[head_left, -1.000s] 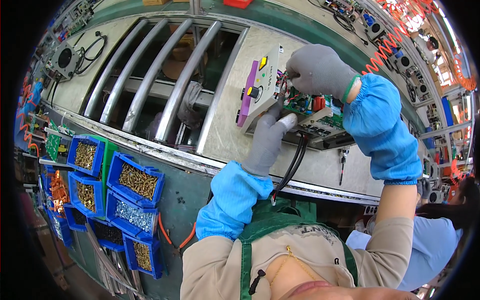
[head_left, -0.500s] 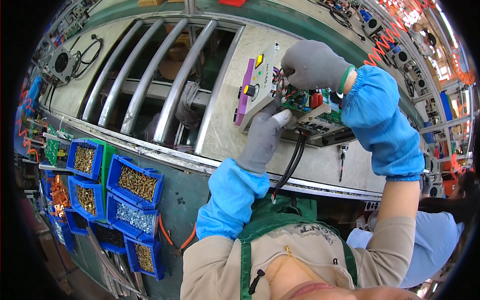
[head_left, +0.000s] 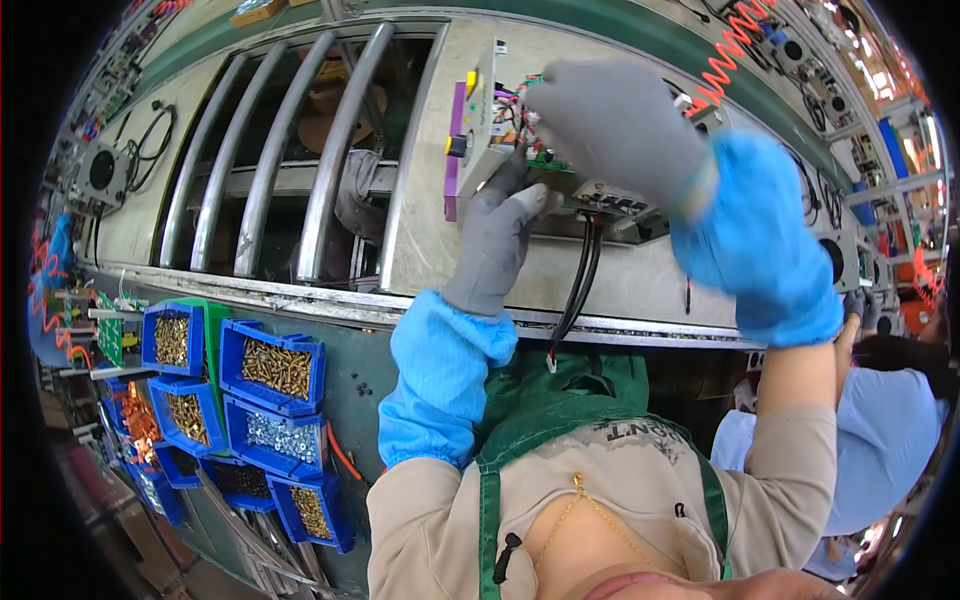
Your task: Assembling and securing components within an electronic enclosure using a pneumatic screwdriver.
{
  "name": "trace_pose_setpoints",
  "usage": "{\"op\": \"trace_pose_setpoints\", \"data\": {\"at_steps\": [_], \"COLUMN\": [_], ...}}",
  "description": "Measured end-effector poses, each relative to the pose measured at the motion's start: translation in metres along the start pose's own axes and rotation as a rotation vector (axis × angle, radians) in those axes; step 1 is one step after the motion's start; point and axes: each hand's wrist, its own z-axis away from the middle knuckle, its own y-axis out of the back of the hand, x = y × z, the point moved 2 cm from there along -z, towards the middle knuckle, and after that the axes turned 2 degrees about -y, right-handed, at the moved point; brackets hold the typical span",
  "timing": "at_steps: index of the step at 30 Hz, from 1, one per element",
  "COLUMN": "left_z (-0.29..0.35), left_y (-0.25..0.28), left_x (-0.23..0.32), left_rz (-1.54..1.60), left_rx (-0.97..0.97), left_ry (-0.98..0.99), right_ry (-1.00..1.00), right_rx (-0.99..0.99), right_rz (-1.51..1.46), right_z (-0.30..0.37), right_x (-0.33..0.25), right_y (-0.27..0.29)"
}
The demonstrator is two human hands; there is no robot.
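An opened electronic unit [head_left: 489, 125] stands on the bench, with a light front panel, purple edging, a yellow switch, a black-and-yellow knob, and coloured wires [head_left: 512, 118] behind the panel. My left hand [head_left: 497, 235], in a grey glove, grips the unit's near lower edge beside the panel, its fingers partly hidden inside. Over the wires and circuit board is my gloved right hand [head_left: 620, 125], knuckles up and smeared by motion. Its fingertips and anything in them are hidden. Black cables [head_left: 583, 285] hang from the unit's near side toward my apron.
Metal rollers [head_left: 335, 150] span a gap left of the unit. Blue bins [head_left: 270, 370] of screws, nuts and washers stand lower left. Another fan-fitted unit [head_left: 103, 172] sits far left. A red coiled hose [head_left: 730, 55] hangs upper right. A person in light blue [head_left: 885, 440] is at right.
The view has shifted, so the unit appears further left. My right hand has moved and turned over the wires, now blurred and covering more of the board. My left hand stays at the unit's near edge.
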Motion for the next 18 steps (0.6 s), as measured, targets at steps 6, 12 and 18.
{"op": "trace_pose_setpoints", "data": {"at_steps": [6,12,18], "left_z": [0.016,0.042,0.074], "left_y": [0.01,0.002,-0.057], "left_x": [-0.025,-0.012,0.016], "left_rz": [0.029,-0.43,-1.057], "left_rx": [0.051,0.057,-0.321], "left_ry": [0.091,-0.026,-0.2], "right_ry": [0.1,-0.073,-0.277], "right_rx": [-0.419,0.031,0.166], "right_rz": [-0.223,-0.476,-0.538], "right_z": [0.155,0.168,0.155], "right_x": [-0.056,-0.024,-0.006], "right_y": [-0.106,-0.1,-0.082]}}
